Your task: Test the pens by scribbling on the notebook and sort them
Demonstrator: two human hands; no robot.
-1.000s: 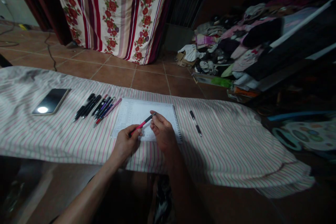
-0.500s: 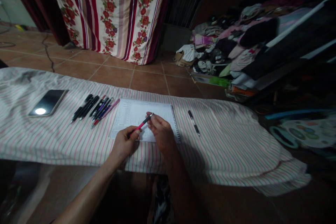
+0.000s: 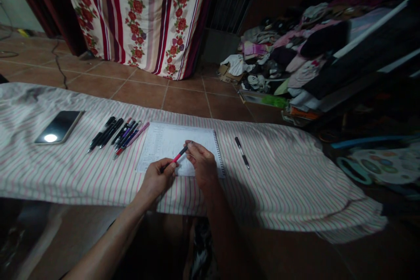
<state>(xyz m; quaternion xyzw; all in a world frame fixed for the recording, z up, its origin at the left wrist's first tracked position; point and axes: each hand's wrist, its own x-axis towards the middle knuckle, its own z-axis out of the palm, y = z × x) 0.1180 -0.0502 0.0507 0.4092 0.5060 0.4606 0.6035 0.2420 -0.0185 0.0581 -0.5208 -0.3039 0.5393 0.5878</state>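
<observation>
Both my hands hold one red pen (image 3: 177, 156) with a black tip and black cap end, just above a spiral notepad (image 3: 170, 142). My left hand (image 3: 156, 181) pinches the pen's lower, near end. My right hand (image 3: 202, 165) pinches its upper, far end with fingers closed. The notepad lies on a bench covered with pink-striped cloth (image 3: 278, 183). To the left of the notepad lies a row of several pens (image 3: 116, 134). A single black pen (image 3: 242, 152) lies to the right of the notepad.
A phone (image 3: 59, 127) lies screen up at the left of the cloth, reflecting a light. Beyond the bench are a brown tiled floor (image 3: 183, 96), a flowered striped mattress (image 3: 144, 13) standing upright, and a heap of clothes (image 3: 295, 52) at the right.
The view has shifted slightly; both hands still hold the red pen over the notepad, almost unmoved.
</observation>
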